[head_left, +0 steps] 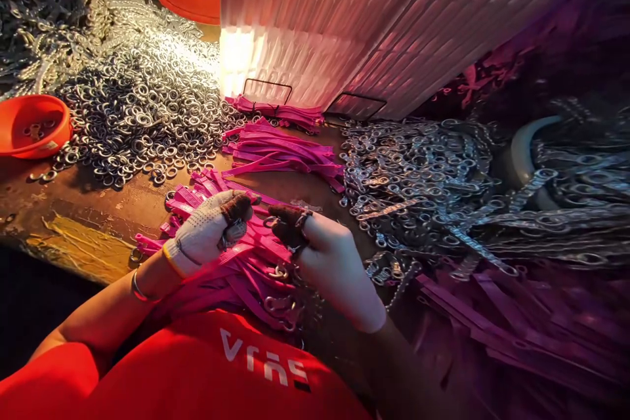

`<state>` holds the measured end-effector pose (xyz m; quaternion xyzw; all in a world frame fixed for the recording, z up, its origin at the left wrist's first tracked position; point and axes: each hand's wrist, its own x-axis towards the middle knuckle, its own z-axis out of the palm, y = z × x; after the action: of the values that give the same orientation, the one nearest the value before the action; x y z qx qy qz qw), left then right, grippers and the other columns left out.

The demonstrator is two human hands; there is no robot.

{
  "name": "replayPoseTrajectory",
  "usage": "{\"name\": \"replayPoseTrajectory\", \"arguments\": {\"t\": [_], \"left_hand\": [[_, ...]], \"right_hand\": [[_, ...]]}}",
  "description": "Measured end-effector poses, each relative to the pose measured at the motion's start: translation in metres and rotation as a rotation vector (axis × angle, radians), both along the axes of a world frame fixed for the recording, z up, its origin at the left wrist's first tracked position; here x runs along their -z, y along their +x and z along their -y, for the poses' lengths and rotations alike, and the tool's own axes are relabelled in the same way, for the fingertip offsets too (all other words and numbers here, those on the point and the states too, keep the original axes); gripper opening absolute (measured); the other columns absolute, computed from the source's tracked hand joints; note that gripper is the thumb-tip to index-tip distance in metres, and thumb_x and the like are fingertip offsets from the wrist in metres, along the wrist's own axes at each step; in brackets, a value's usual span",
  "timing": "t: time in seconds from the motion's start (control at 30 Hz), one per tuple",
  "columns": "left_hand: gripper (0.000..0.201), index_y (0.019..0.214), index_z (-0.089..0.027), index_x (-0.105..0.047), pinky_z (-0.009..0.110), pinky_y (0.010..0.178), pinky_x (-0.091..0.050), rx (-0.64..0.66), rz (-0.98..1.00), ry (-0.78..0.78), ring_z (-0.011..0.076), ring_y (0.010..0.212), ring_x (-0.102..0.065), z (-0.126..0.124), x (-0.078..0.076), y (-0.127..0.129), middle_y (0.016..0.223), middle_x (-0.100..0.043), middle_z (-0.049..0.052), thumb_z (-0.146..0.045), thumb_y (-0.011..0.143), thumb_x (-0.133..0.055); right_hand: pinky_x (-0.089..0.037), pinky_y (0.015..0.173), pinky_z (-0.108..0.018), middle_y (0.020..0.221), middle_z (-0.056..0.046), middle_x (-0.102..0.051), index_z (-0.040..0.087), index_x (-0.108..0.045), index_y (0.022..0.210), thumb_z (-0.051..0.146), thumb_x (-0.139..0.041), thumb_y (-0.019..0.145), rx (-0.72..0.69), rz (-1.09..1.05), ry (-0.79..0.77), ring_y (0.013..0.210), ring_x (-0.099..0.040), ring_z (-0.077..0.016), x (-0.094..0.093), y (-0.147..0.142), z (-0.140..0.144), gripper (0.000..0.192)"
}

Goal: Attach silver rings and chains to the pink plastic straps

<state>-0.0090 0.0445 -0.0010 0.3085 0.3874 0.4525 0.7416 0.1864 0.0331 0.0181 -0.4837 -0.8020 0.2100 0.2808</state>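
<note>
Viewpoint: seen from the person's own head, looking down over a red shirt [207, 367] with white letters, onto a worn brown worktable [73, 223]
Left hand: the left hand [207, 233] wears a pale dotted work glove with dark brown fingertips; it is curled closed, pinching a pink strap [246, 251] between thumb and fingers; a thin bangle sits on the wrist
Right hand: the right hand [329, 259], also gloved with dark fingertips, is bent closed just beside the left, with a small metal ring [270, 221] held at its fingertips, between the two hands
Straps under the hands: a loose heap of pink straps [236, 282] lies on the table edge and the lap, directly beneath both hands, some with metal rings already on them
More straps: a fanned bundle of pink straps [283, 151] lies farther back, in the middle of the table
Rings: a wide pile of silver rings [142, 111] covers the table to the left
Bowl: an orange bowl [32, 125] sits at the far left, touching the ring pile
Chains: a heap of metal clips and chain [418, 177] lies to the right of the hands
Backdrop: a ribbed white panel [344, 20] stands behind, brightly lit at its lower left corner
</note>
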Motion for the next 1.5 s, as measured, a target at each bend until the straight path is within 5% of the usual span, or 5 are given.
{"name": "replayPoseTrajectory", "arguments": {"t": [0.23, 0.4, 0.83, 1.2, 1.5], "left_hand": [[0.038, 0.069, -0.017, -0.049, 0.019, 0.041, -0.024, 0.178, -0.371, 0.146, 0.0048, 0.044, -0.032, 0.013, -0.015, 0.004, 0.054, -0.041, -0.007, -0.048, 0.089, -0.062], [0.028, 0.071, -0.014, -0.058, 0.02, 0.057, -0.035, 0.333, -0.745, 0.567, 0.0086, 0.061, -0.046, 0.008, -0.02, 0.001, 0.064, -0.055, -0.003, -0.032, 0.092, -0.057], [0.026, 0.088, -0.011, -0.072, 0.027, 0.068, -0.045, 0.358, -0.868, 0.65, 0.0177, 0.074, -0.062, 0.011, 0.015, 0.007, 0.081, -0.071, 0.007, -0.03, 0.095, -0.055], [0.019, 0.081, -0.011, -0.07, 0.024, 0.063, -0.042, 0.477, -0.948, 0.769, 0.014, 0.066, -0.06, 0.012, 0.009, 0.008, 0.075, -0.07, 0.005, -0.015, 0.089, -0.053], [0.019, 0.085, -0.017, -0.075, 0.024, 0.067, -0.047, 0.604, -1.005, 0.817, 0.0152, 0.069, -0.062, -0.03, -0.043, -0.019, 0.079, -0.073, 0.004, -0.016, 0.083, -0.057]], "right_hand": [[-0.027, 0.058, -0.032, 0.069, -0.006, -0.061, 0.02, -0.059, 0.068, 0.008, -0.052, 0.067, 0.035, 0.494, 0.277, 0.061, -0.045, -0.0182, -0.004, -0.009, 0.009, 0.015], [-0.021, 0.058, -0.034, 0.067, -0.007, -0.059, 0.019, -0.06, 0.066, 0.008, -0.055, 0.07, 0.027, 0.598, 0.405, 0.062, -0.043, -0.0186, -0.003, -0.008, 0.017, 0.014], [-0.034, 0.065, -0.03, 0.088, -0.01, -0.072, 0.016, -0.065, 0.099, 0.01, -0.053, 0.08, -0.063, 0.687, -0.222, 0.079, -0.063, -0.022, -0.013, 0.006, 0.012, 0.023], [-0.016, 0.054, -0.033, 0.066, -0.013, -0.067, 0.013, -0.064, 0.081, 0.015, -0.052, 0.08, -0.16, 0.822, -0.045, 0.061, -0.059, -0.0215, 0.005, 0.001, 0.022, 0.012], [-0.017, 0.055, -0.034, 0.069, -0.01, -0.068, 0.013, -0.066, 0.089, 0.017, -0.054, 0.081, -0.068, 0.754, 0.014, 0.059, -0.056, -0.0203, 0.001, 0.023, 0.022, 0.016]]}}
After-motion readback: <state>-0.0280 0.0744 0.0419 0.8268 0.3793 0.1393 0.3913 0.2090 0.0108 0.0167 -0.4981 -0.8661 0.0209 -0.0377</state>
